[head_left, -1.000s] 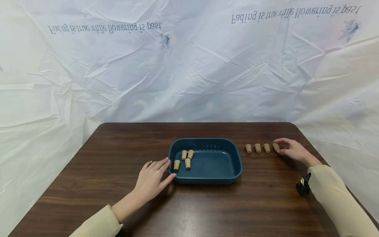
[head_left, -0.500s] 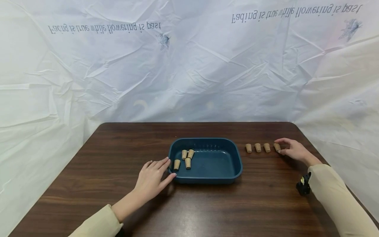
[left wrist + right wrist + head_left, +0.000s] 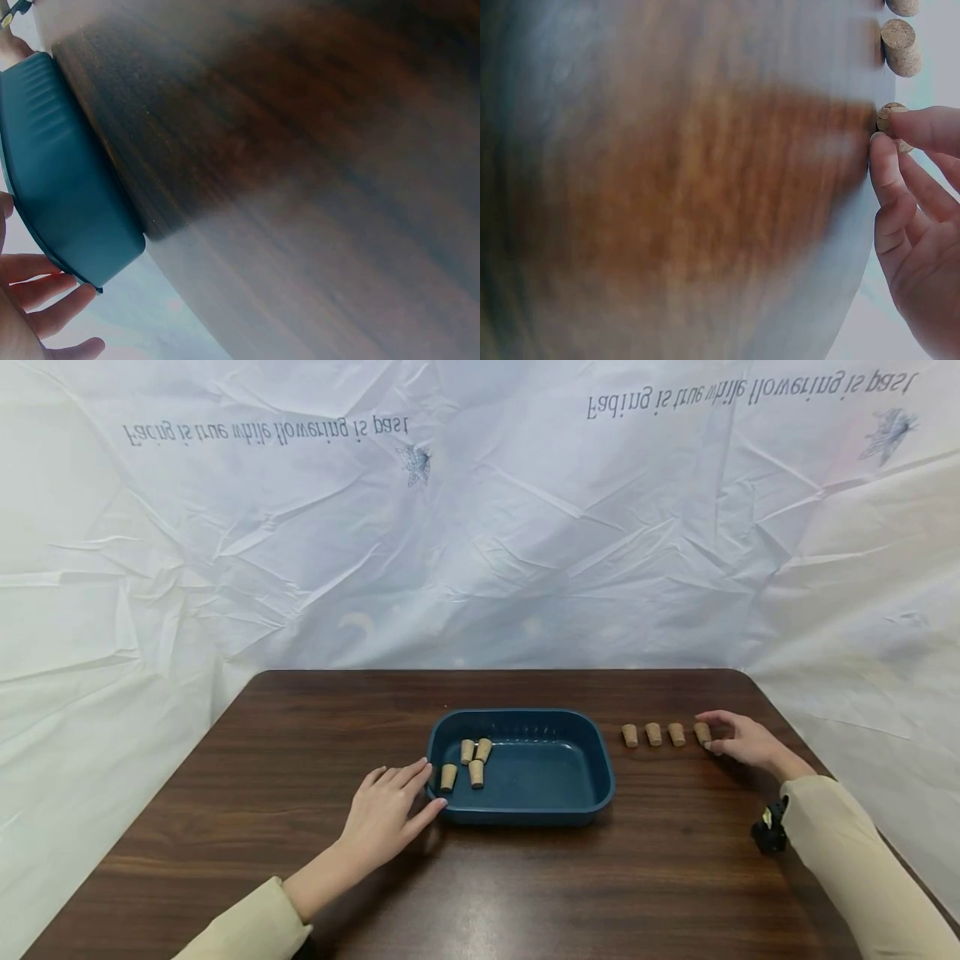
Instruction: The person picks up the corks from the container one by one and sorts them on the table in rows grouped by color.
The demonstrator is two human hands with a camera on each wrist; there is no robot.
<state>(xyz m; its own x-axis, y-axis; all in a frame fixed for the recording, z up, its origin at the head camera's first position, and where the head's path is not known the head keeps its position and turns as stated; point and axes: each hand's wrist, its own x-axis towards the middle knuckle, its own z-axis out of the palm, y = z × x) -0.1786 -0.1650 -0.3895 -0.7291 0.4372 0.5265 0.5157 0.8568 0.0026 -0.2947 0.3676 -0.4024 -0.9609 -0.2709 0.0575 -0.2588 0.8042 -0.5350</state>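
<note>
At the right of the table, my right hand (image 3: 742,742) pinches a tapered cork stopper (image 3: 702,733) between thumb and fingers. It is the rightmost of a straight row, with 3 more cork stoppers (image 3: 653,734) to its left. The right wrist view shows the thumb across the pinched cork (image 3: 887,118), covering part of it. My left hand (image 3: 382,818) touches the left rim of a dark blue rectangular tray (image 3: 525,817), its fingers extended and spread. Several cork stoppers (image 3: 476,774) stand inside that tray, all toward its left side.
The dark wood-grain table (image 3: 570,893) has rounded far corners. Behind it and at both sides hangs a wrinkled white sheet (image 3: 480,527) with printed lettering. A black strap device (image 3: 768,828) sits at the right sleeve.
The rightmost cork has shifted very slightly right in my right hand, widening its gap from the row a little. My left hand and the tray stay in place.
</note>
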